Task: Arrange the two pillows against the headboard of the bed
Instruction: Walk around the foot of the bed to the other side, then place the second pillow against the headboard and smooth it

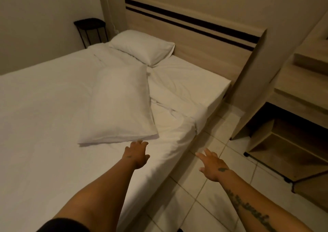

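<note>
Two white pillows are lying on the bed (44, 107): far pillow (142, 46) touching the headboard (204, 42), near pillow (120, 104) well apart from it. Left hand (137, 154) and right hand (213, 166) are hovering unclenched, empty.

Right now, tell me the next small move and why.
Probably reach the left hand forward and grip the near pillow's closest edge. That pillow lies lengthwise mid-bed, away from the headboard, while the far pillow already sits against it. Both hands are open and empty.
</note>
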